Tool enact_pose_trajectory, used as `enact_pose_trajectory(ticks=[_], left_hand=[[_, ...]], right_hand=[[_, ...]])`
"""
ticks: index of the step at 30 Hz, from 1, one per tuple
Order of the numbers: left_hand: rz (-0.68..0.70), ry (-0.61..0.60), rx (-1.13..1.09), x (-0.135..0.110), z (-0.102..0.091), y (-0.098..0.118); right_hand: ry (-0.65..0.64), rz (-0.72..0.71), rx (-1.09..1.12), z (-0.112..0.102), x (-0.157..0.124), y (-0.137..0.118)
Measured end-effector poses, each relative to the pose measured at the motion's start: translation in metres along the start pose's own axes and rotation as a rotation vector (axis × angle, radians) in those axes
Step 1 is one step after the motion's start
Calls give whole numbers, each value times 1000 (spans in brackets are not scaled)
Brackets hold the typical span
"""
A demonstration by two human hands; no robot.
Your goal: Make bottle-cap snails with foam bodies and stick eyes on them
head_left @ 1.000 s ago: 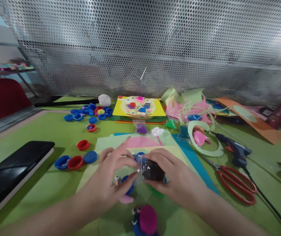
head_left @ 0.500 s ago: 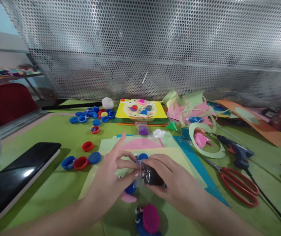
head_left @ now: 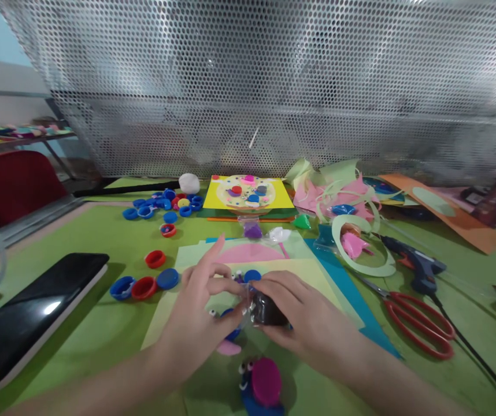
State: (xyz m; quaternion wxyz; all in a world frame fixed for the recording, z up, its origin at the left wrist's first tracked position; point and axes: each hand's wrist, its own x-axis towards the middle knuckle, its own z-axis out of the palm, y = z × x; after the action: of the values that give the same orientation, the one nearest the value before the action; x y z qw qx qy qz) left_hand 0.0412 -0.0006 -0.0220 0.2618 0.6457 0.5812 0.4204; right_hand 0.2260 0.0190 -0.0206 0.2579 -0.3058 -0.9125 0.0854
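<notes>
Between my hands is a small plastic packet of black clay [head_left: 269, 309]. My right hand [head_left: 302, 309] grips the dark lump from the right. The thumb and fingers of my left hand [head_left: 207, 309] pinch the see-through edge of the packet, with the index finger raised. Below them on the pale paper sits a blue snail figure [head_left: 245, 393] with googly eyes and a magenta bottle cap [head_left: 266, 381] on it. Partly hidden behind my left fingers are a blue piece with googly eyes [head_left: 232, 328] and a pink piece [head_left: 229, 347]. A blue cap [head_left: 252, 276] lies just beyond.
On the left lie a black phone [head_left: 35, 312], loose bottle caps [head_left: 144, 288] and a cap pile [head_left: 161, 201]. Red-handled scissors [head_left: 421, 323] and a glue gun [head_left: 417, 263] are at right. A decorated plate [head_left: 245, 193], paper scraps [head_left: 330, 188] and a perforated metal panel [head_left: 248, 86] stand behind.
My left thumb and fingers have drawn closer together on the packet's edge. My right hand stays on the black clay. The view has shifted very slightly.
</notes>
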Motion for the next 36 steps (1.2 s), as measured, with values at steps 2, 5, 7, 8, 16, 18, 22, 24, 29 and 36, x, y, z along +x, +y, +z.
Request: enact_pose_trajectory(ticks=[2, 5, 7, 8, 16, 18, 22, 24, 29, 36], left_hand=[[8, 4, -6, 1, -1, 0], [7, 4, -99, 4, -4, -1], [-65, -8, -267, 8, -8, -3], [-128, -18, -373, 10, -9, -4], [-351, -126, -758, 16, -19, -7], [-331, -168, -764, 14, -20, -8], [-277, -236, -786, 10, -24, -11], [-250, -250, -792, 10, -25, -12], [-166, -201, -719, 16, -27, -10], [-251, -180, -663, 19, -24, -11]], right_hand=[[0, 9, 11, 1, 0, 0], [33, 55, 43, 2, 0, 0], [88, 106, 45, 0, 0, 2], [119, 133, 36, -1, 0, 4], [205, 285, 27, -2, 2, 19], [193, 304, 51, 0, 3, 21], [221, 326, 62, 1, 4, 29], [252, 342, 53, 0, 4, 33], [264, 385, 48, -1, 3, 40], [264, 410, 61, -1, 4, 43]])
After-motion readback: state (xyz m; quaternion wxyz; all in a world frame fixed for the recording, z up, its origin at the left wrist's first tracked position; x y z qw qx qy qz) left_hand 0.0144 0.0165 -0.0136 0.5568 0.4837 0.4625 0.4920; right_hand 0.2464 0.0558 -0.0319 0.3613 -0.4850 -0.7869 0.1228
